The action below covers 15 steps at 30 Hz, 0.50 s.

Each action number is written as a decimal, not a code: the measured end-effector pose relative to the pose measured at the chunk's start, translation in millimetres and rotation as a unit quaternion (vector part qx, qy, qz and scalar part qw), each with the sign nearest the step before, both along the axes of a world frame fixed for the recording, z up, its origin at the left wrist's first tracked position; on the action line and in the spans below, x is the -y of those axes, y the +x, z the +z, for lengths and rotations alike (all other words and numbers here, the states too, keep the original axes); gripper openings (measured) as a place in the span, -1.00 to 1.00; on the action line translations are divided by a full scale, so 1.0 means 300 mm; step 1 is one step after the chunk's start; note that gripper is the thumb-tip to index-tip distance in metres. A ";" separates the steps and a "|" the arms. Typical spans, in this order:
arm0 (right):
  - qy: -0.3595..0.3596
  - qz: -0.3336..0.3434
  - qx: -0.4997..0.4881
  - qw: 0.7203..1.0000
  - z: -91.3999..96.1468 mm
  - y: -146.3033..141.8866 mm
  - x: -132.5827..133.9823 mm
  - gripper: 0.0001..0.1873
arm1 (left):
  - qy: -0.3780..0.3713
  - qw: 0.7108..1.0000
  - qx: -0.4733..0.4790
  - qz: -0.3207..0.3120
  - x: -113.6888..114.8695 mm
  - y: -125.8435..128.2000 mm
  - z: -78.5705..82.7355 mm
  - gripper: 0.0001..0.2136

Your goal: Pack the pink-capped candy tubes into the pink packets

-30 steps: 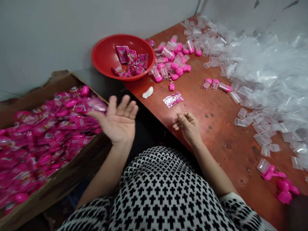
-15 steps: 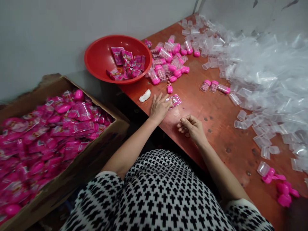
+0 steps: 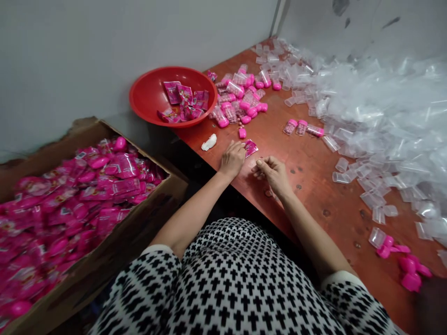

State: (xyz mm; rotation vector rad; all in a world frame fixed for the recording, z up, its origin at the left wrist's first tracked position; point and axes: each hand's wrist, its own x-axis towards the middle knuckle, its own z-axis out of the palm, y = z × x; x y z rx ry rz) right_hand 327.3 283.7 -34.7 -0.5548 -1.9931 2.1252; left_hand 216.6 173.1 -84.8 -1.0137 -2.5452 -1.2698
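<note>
My left hand (image 3: 232, 161) is at the table's near edge, its fingers bent and closed on the left end of a small pink printed packet (image 3: 251, 148). Part of that packet is hidden under the fingertips. Just to the right, my right hand (image 3: 274, 174) hovers close to the tabletop with thumb and forefinger pinched together. Whatever those fingers hold is too small to make out. A crumpled white wad (image 3: 209, 142) lies left of my left hand. Beyond the packet stands a small pink cap (image 3: 242, 133) with a few beads beside it.
A red bowl (image 3: 139, 100) with several pink packets stands at the back left. Pink-capped tubes of beads (image 3: 240, 95) are heaped beside it. Clear plastic tubes (image 3: 380, 116) cover the table's right side. A cardboard box (image 3: 159, 197) of pink packets sits at left. Pink plastic pieces (image 3: 412, 270) lie at lower right.
My left hand has gone from spread flat over the packet to bent fingers at its left end. The right hand stays pinched. The whole view has shifted slightly.
</note>
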 end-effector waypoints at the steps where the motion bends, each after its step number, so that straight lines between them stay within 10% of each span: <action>1: 0.000 -0.024 -0.009 1.000 -0.005 -0.005 0.001 -0.63 | 0.016 1.000 -0.002 0.005 0.005 0.010 0.008 -0.74; 10: -0.067 -0.070 -0.032 0.995 -0.015 -0.086 -0.010 -0.51 | 0.170 0.976 0.138 -0.011 0.063 0.154 0.127 -0.76; 15: -0.008 0.084 -0.001 0.996 0.030 -0.072 -0.061 -0.54 | 0.221 0.863 0.452 -0.044 0.080 0.147 0.140 -0.67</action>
